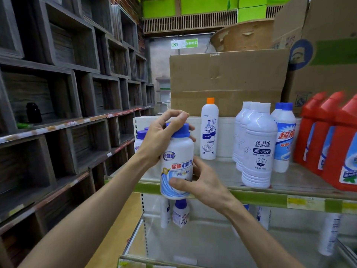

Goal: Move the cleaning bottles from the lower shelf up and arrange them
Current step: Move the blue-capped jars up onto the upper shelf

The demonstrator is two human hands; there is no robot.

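Note:
A white cleaning bottle with a blue cap (177, 151) is held upright in front of the upper shelf (260, 197) edge. My left hand (162, 136) grips its neck and cap from the left. My right hand (201, 180) clasps its lower body from the right. Another blue-capped bottle (140, 140) stands on the upper shelf behind my left hand. On the lower shelf (193, 246), a small blue-capped bottle (180, 213) stands just below the held one, with more white bottles (328, 233) to the right.
The upper shelf carries an orange-capped white bottle (209, 130), a row of white bottles (257, 147), blue-capped bottles (284, 136) and red jugs (332, 140). Cardboard boxes (228, 82) stand behind. Dark wooden cubby shelves (58, 93) line the left side of the aisle.

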